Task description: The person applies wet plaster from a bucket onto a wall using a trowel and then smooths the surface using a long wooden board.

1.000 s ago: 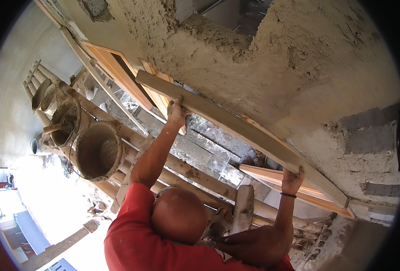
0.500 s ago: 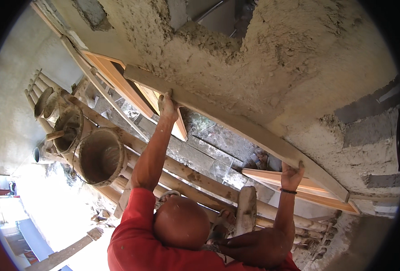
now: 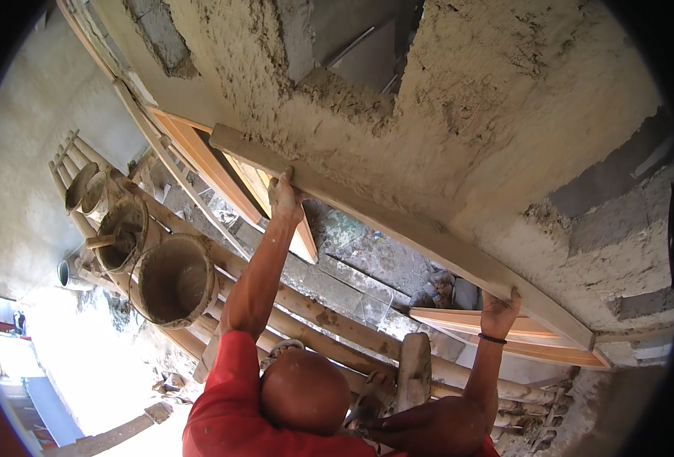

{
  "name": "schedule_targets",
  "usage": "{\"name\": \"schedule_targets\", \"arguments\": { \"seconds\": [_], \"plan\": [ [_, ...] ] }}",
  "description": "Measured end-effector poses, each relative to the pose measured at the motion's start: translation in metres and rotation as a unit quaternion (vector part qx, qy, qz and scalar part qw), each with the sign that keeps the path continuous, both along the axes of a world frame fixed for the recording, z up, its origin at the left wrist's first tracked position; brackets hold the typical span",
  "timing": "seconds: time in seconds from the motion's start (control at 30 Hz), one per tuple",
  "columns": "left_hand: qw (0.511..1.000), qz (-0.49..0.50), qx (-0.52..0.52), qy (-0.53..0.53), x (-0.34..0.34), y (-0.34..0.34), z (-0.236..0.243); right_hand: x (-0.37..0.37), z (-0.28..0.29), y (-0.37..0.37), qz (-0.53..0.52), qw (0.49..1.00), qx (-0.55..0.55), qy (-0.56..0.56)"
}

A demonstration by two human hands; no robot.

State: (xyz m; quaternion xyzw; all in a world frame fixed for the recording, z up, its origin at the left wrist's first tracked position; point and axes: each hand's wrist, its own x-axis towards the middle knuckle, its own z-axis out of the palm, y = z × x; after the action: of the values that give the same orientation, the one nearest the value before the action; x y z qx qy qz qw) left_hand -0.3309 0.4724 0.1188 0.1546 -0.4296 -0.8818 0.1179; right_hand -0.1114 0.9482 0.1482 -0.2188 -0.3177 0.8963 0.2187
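Note:
A long wooden straightedge board [image 3: 398,230] lies against a wall of wet, rough plaster [image 3: 497,129], slanting from upper left to lower right. My left hand [image 3: 284,201] grips its lower edge near the left end, the thumb over the face. Nearer the other end, my right hand [image 3: 498,312] holds the same edge from below, a dark bracelet on the wrist. Both arms are stretched up, and the fingers behind the board are partly hidden. Plaster is piled unevenly along the board's upper edge.
Mortar-caked buckets [image 3: 174,280] stand on a scaffold of round poles [image 3: 299,293] at left and underfoot. Orange-brown wooden frames [image 3: 207,164] sit below the board. A jagged opening [image 3: 367,57] breaks the wall above; grey bare patches [image 3: 607,186] show at right. Rubble lies below.
The wall and buckets appear lower in the picture as the view shifts. Against the wall, the board and both hands have moved slightly up and to the right. Both hands keep their grip.

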Motion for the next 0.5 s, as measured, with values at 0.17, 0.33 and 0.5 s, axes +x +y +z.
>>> {"name": "schedule_targets", "arguments": {
  "seconds": [0.17,0.33,0.5],
  "plan": [
    [1.0,-0.001,-0.011,-0.009,0.006,0.007,0.017,0.003,0.014,0.008,-0.018,1.0,0.014,-0.009],
    [1.0,-0.009,-0.001,0.018,0.01,0.016,0.032,0.009,0.031,0.017,-0.02,0.999,0.026,0.007],
    [1.0,0.005,-0.007,0.001,0.011,0.025,0.046,0.012,0.048,0.029,-0.034,0.999,0.034,0.006]
  ]
}}
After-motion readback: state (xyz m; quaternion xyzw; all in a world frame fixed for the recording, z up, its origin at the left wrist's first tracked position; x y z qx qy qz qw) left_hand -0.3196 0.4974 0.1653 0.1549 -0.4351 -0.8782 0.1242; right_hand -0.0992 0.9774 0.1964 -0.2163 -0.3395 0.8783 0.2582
